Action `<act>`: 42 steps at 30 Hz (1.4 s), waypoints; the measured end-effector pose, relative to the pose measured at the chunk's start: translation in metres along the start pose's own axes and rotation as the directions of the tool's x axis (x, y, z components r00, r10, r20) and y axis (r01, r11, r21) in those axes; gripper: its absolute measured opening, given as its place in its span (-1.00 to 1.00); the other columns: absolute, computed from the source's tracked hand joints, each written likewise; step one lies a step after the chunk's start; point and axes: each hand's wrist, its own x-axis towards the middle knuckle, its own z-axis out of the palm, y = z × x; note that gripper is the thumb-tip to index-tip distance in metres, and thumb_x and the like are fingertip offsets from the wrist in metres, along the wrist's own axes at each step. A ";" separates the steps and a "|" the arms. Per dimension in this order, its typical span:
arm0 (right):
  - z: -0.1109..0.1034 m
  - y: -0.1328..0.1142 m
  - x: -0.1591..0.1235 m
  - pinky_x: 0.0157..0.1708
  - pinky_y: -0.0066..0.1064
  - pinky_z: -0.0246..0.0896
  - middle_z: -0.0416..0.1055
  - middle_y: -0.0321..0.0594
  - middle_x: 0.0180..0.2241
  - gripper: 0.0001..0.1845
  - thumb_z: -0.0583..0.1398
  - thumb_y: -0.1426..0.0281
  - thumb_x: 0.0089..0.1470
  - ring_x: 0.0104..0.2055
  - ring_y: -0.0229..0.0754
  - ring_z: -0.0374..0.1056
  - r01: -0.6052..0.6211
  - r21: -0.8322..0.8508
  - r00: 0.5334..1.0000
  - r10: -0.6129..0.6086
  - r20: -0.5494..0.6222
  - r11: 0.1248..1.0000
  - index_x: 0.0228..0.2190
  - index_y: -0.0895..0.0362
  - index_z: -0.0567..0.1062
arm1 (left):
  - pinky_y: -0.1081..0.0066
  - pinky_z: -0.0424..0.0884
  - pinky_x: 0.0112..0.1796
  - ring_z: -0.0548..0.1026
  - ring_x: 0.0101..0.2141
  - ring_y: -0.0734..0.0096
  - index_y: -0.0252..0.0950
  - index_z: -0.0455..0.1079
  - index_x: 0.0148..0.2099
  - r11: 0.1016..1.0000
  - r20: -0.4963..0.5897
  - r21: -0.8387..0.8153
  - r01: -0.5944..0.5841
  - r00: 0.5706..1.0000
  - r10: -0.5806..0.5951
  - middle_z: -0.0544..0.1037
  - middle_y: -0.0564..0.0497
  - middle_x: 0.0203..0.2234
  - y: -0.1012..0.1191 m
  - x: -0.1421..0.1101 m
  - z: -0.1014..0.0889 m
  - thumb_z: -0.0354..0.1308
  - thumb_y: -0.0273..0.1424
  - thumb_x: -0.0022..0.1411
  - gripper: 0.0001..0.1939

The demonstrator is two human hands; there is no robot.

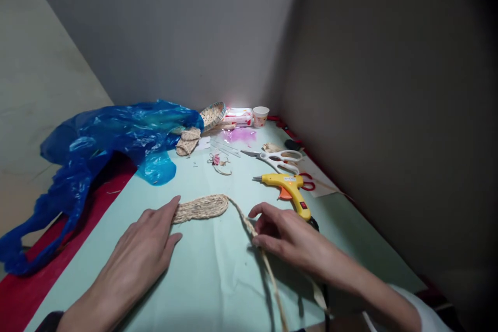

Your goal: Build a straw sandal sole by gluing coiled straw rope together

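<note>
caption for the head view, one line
Left hand on a coiled braid, right hand at its loose strand, glue gun nearby.

The woven piece, beige and plaited, lies flat on the desk, a long strip of coiled rows with a rounded right end; its left end is covered. From that right end a loose braid slants near and right, apparently raised, thinning into plain strands.

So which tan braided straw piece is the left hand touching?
The long, flat piece nearest the yellow plastic glue gun; the other braiding lies by the blue plastic bag.
</note>
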 end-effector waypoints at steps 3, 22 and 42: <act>0.006 -0.015 -0.006 -0.33 -0.42 0.20 0.53 -0.26 -0.29 -0.87 0.16 0.34 0.24 -0.26 -0.17 0.40 0.060 -0.052 0.996 -0.056 0.070 0.997 -0.16 0.08 0.40 | 0.08 0.45 -0.21 0.55 -0.16 -0.09 -0.45 0.24 0.32 0.999 0.002 0.038 -0.012 1.000 0.012 0.62 -0.30 -0.09 -0.002 0.010 -0.003 -0.15 -0.39 0.37 -0.46; -0.004 0.030 0.094 0.30 -0.11 0.13 0.29 0.19 0.25 -0.56 -0.04 0.55 0.34 0.32 0.03 0.21 0.451 -0.569 0.878 -0.456 0.145 0.688 0.16 0.32 0.39 | 0.28 0.32 0.05 0.45 0.05 0.19 -0.26 0.25 0.30 0.996 0.085 -0.008 -0.094 0.992 0.094 0.52 -0.14 0.10 0.001 0.052 0.007 -0.07 -0.63 0.27 -0.43; 0.004 0.021 -0.058 0.29 -0.27 0.11 0.26 -0.13 0.28 -0.50 0.12 0.35 0.33 0.32 -0.06 0.19 0.320 -0.495 0.946 -0.298 0.125 0.808 0.26 0.07 0.34 | 0.05 0.51 -0.07 0.53 -0.04 0.15 -0.27 0.39 0.14 0.993 -0.124 0.071 0.092 0.989 -0.082 0.49 -0.13 0.07 -0.034 0.122 -0.003 0.18 -0.29 0.36 -0.65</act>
